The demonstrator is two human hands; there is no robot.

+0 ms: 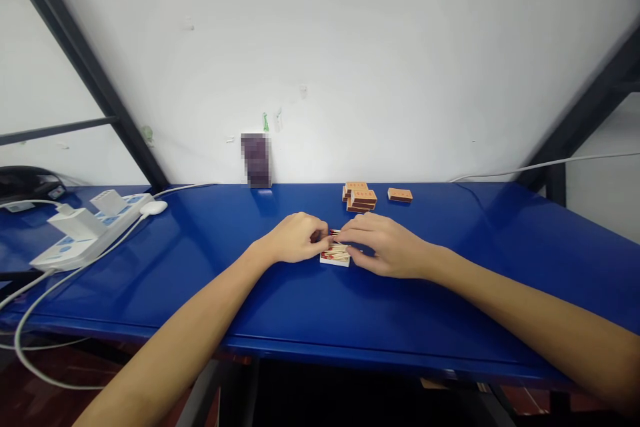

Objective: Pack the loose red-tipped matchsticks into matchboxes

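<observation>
On the blue table lies a small white tray [335,263] filled with red-tipped matches [337,253]. My left hand [301,237] is at its left side, thumb and fingers curled together near the matches; whatever may be between the fingertips is too small to make out. From the right, my right hand [383,245] reaches over the tray, its fingers spread and the thumb near the tray's right edge. More matches show between the two hands, partly covered by the fingers. Behind the right hand stands a stack of orange matchboxes [361,197].
A single matchbox [400,195] lies right of the stack. A dark pixelated object [257,160] leans on the wall. On the left, a white power strip [83,245] with plugs and cables rests on the blue table [190,273]. Dark metal posts flank both sides.
</observation>
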